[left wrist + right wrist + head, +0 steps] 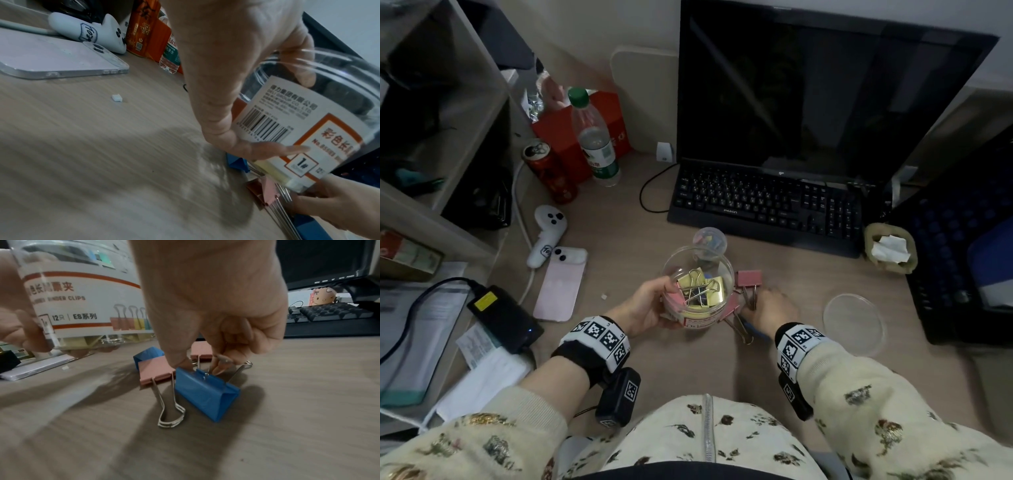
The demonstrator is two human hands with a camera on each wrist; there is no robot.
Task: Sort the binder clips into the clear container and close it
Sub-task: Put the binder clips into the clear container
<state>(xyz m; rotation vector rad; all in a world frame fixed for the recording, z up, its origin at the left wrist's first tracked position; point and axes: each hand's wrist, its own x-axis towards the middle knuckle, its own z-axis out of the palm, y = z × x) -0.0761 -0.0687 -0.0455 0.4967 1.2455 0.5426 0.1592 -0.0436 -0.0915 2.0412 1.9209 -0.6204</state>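
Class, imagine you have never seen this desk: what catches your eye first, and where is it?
The clear container, half full of yellow binder clips, held up mid-desk by the left hand. Just right of it, the right hand pinches the wire handle of a blue clip among pink clips. The lid lies farther right.

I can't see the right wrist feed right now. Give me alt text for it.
The right hand pinches the wire handle of a blue binder clip on the desk, with pink clips beside and behind it. At left, the left hand holds the clear container.
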